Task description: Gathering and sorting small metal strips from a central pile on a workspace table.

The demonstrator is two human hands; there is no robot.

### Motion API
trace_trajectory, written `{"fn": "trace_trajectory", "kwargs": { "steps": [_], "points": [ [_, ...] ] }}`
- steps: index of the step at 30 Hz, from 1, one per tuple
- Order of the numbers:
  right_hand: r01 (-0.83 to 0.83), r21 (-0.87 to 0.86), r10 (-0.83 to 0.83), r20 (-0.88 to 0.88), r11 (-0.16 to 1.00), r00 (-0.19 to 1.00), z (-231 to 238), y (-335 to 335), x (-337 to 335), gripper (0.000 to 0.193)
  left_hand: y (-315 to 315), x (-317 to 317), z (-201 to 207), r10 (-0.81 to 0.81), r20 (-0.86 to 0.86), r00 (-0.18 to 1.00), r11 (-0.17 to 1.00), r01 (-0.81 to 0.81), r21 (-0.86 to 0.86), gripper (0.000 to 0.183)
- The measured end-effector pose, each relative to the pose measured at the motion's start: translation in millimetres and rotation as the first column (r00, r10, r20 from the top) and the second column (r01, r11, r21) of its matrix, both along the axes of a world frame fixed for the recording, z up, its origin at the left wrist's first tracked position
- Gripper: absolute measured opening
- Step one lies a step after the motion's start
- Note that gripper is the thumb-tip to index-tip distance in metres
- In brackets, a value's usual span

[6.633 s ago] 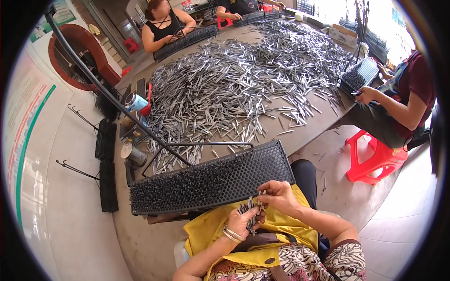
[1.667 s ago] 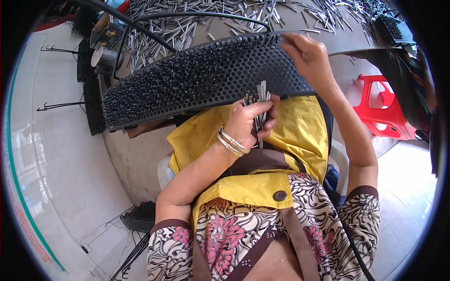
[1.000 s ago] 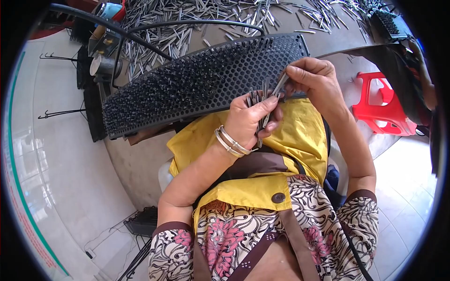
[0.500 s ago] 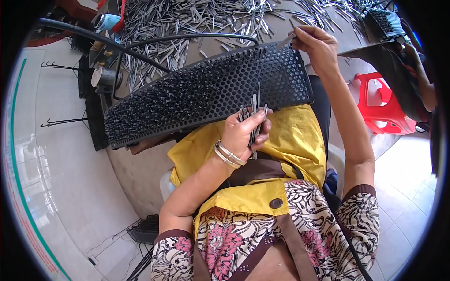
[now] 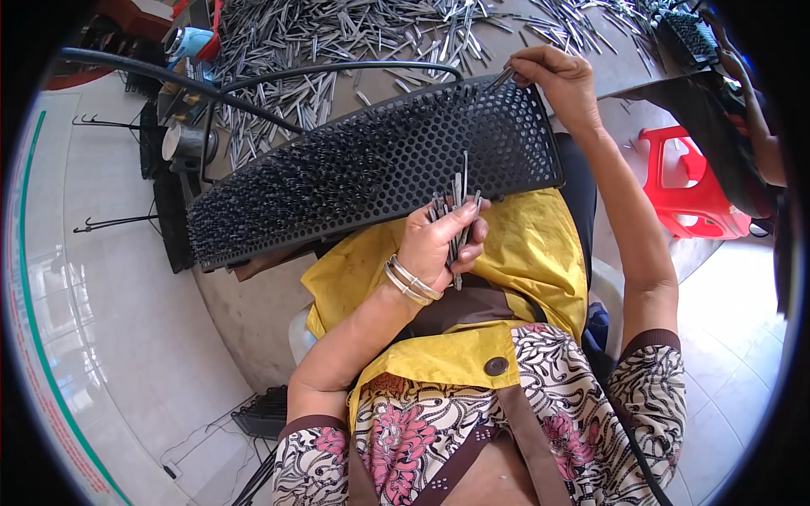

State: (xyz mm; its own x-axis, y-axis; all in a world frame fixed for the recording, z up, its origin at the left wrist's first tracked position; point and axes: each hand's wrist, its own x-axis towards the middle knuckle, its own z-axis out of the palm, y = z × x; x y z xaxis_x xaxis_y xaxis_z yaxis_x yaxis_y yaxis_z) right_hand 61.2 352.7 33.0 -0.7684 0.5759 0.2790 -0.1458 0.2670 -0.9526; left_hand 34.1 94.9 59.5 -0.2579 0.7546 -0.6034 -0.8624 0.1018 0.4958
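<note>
My left hand (image 5: 445, 234) is closed around a bundle of thin metal rods (image 5: 460, 190), whose ends stick out above and below the fingers. It sits just in front of a long black perforated rack (image 5: 498, 143). Up at the rack's far right corner, my right hand (image 5: 553, 78) pinches a thin metal rod (image 5: 503, 78), its tip pointing down at the holes. Dark rod ends (image 5: 295, 190) crowd the holes in the rack's left part. Toward the right, most holes stand bare.
Loose metal rods (image 5: 278, 51) cover much of the table behind the rack. A black bent bar (image 5: 337, 66) arches over the rack's far side. At right stand a red plastic stool (image 5: 688, 181), another person's arm (image 5: 764, 143) and another black rack (image 5: 688, 38). A metal cup (image 5: 184, 142) is at left.
My right hand has moved slightly left and lowered the rod's tip toward the rack's far right corner. My left hand stays in place with its bundle.
</note>
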Motion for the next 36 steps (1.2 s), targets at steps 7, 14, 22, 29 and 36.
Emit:
{"fn": "trace_trajectory", "kwargs": {
  "steps": [7,14,22,29,36],
  "points": [
    [-0.023,0.541,-0.011,0.060,0.841,0.998,13.6,-23.8,-4.5,0.010,-1.3,0.9,-0.4,0.010,0.003,1.000,1.000,-0.010,-0.011,0.017],
    [-0.099,0.696,-0.010,0.151,0.711,0.989,26.2,-27.7,-11.9,0.011,-2.4,1.7,4.7,0.004,-0.013,1.000,1.000,-0.004,0.008,0.017],
    [-0.089,0.694,-0.089,0.215,0.714,0.973,18.4,-26.9,-8.5,0.013,-1.5,2.9,2.5,0.001,-0.020,1.000,1.000,-0.001,0.012,0.017],
    [-0.030,0.762,-0.127,0.146,0.646,0.981,10.9,-27.1,-8.7,0.015,3.1,-0.3,4.0,-0.013,-0.031,0.999,1.000,0.013,0.022,0.018],
    [0.135,0.621,-0.175,0.005,0.772,0.985,30.0,-37.8,-3.8,0.016,5.2,-4.6,14.3,-0.013,-0.089,0.996,1.000,0.012,-0.009,0.021]
  ]
}}
